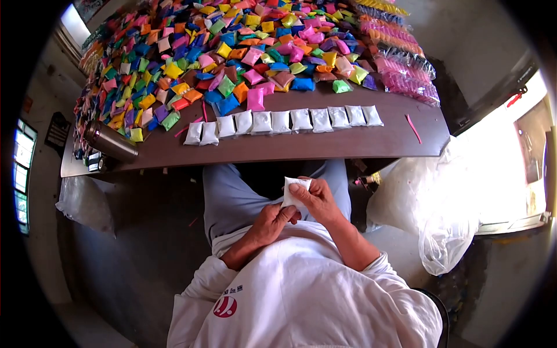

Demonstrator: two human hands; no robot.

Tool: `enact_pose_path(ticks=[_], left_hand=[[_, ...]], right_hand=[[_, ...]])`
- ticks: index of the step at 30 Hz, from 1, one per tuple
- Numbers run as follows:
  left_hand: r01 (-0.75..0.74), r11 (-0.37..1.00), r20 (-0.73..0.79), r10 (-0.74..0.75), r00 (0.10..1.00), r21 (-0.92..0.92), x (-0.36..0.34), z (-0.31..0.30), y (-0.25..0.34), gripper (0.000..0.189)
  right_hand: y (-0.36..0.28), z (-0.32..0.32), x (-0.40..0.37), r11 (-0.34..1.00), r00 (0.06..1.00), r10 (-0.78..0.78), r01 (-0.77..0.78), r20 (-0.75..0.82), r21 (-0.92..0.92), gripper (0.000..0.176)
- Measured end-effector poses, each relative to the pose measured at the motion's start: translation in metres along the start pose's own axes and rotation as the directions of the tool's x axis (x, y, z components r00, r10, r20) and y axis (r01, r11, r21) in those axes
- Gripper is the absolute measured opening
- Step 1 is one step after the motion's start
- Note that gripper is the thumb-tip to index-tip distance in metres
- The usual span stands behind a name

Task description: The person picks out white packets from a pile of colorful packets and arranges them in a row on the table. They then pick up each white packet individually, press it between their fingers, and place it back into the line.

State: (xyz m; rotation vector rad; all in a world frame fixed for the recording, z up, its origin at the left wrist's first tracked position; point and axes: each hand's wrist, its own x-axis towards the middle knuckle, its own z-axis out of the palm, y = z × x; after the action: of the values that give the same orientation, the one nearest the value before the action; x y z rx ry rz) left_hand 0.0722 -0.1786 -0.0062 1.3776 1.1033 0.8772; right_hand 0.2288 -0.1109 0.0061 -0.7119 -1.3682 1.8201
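Above my lap, both hands hold one small white packet point(295, 184). My right hand point(318, 200) grips its upper part, with the thumb pressed flat across the front. Lower down, my left hand point(271, 222) is closed at the packet's bottom edge, its thumb near the corner; the other fingertips are partly hidden. Beyond my hands, a row of several similar white packets point(281, 122) lies side by side along the near part of the brown table point(243, 152).
A large heap of colourful packets point(232, 52) covers the table's far side, with stacked clear-wrapped strips point(406, 72) at right. A metal flask point(110, 141) lies at the left edge. Pink strips point(413, 129) lie on the table. Plastic bags point(400, 191) hang or stand at both sides.
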Motion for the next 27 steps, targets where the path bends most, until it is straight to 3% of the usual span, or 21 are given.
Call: enact_pose_path(ticks=[3, 5, 8, 12, 17, 20, 23, 27], left_hand=[[0.007, 1.0, -0.033, -0.008, 0.999, -0.026, 0.001, 0.001, 0.002, 0.041], [0.003, 0.99, -0.029, -0.007, 1.0, -0.143, 0.001, 0.003, -0.002, 0.042], [0.021, 0.986, 0.0, -0.022, 1.0, -0.165, 0.001, 0.002, -0.006, 0.042], [0.038, 0.983, 0.035, -0.033, 0.999, -0.178, 0.002, 0.003, -0.01, 0.044], [0.05, 0.977, 0.007, -0.049, 0.999, -0.209, 0.002, 0.002, -0.007, 0.048], [0.058, 0.978, 0.017, -0.056, 0.998, -0.199, 0.0, 0.001, -0.012, 0.049], [0.063, 0.979, 0.009, -0.063, 0.998, -0.196, -0.002, 0.002, -0.016, 0.05], [0.035, 0.976, -0.024, -0.041, 0.999, -0.213, -0.002, 0.003, -0.015, 0.046]], right_hand=[[0.001, -0.001, 0.001, 0.995, 1.0, 0.029, -0.027, -0.012, 0.095, 0.026], [0.002, -0.002, 0.002, 0.986, 0.997, 0.081, -0.079, -0.01, 0.149, 0.025], [-0.003, 0.007, 0.004, 0.986, 0.99, 0.076, -0.057, -0.119, 0.155, 0.026], [0.006, 0.005, 0.002, 0.994, 0.988, 0.071, -0.058, -0.139, 0.096, 0.026], [0.017, 0.007, 0.002, 0.956, 0.966, 0.063, 0.013, -0.25, 0.294, 0.024], [0.015, 0.01, 0.004, 0.959, 0.955, 0.097, -0.014, -0.281, 0.284, 0.024], [0.028, -0.003, 0.003, 0.984, 0.989, 0.04, -0.014, -0.143, 0.178, 0.027], [0.022, -0.003, 0.002, 0.985, 0.993, 0.049, -0.031, -0.107, 0.171, 0.033]])
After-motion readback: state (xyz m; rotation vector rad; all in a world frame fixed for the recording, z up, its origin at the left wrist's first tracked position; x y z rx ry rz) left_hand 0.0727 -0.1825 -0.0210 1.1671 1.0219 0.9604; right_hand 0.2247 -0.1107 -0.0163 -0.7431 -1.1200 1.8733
